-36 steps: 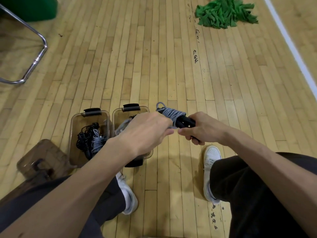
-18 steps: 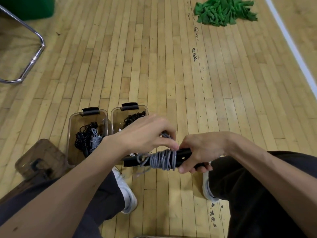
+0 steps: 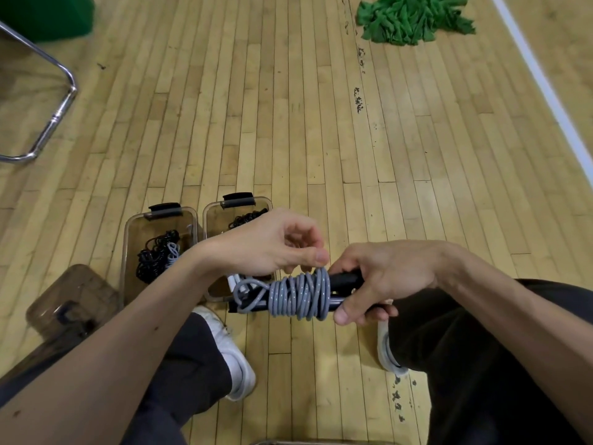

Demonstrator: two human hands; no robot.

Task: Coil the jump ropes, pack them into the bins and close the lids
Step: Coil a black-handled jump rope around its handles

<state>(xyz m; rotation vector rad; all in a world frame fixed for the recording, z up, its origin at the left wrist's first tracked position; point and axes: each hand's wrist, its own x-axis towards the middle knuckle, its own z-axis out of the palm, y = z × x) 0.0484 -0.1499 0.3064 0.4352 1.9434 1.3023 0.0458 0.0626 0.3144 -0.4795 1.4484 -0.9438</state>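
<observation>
our left fingertips [image 3: 321, 255] are bunched on top of the last turn of the rope [image 3: 300, 295]; whether they pinch a strand we cannot tell; our right hand [image 3: 388, 277] grips the black handles [image 3: 345, 279], fingers curled round them; a second ago the bundle was farther off, by the right bin [image 3: 239, 203]; now it lies level and near, between our legs, and the left hand [image 3: 272, 242] has lifted off the coil; a loose loop sticks out left; we judge coiling nearly done, packing next; both bins stand open, the left bin [image 3: 128, 239] already holding ropes
</observation>
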